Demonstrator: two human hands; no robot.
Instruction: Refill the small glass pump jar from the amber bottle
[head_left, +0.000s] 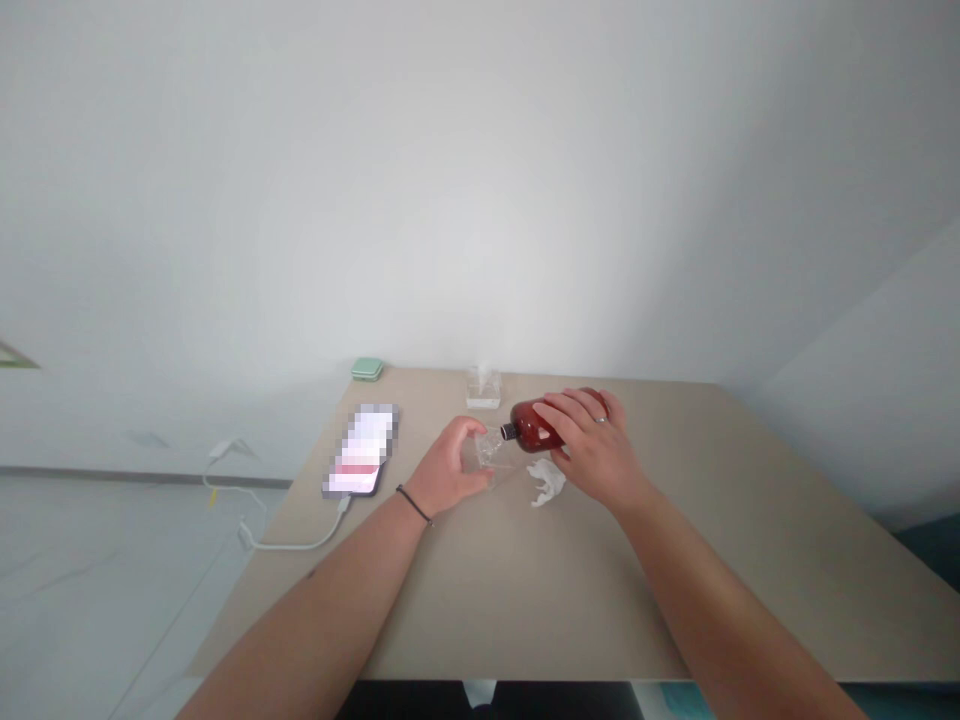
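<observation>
My right hand [596, 450] is wrapped round a reddish-brown bottle [531, 428], which is tipped nearly on its side with its uncapped black neck pointing left. Just beyond that neck is a clear plastic cup [491, 450], and my left hand [448, 468] grips it with thumb and fingers on either side. The bottle's mouth is at the cup's rim; whether they touch, or whether liquid is flowing, I cannot tell. A crumpled white tissue [547, 481] lies on the table below the bottle.
On the beige table [525, 600], a phone [361, 450] with a white charging cable [300, 546] lies to the left. A clear tissue box [484, 388] stands near the wall [480, 200]. In the back left corner is a small green case [367, 369].
</observation>
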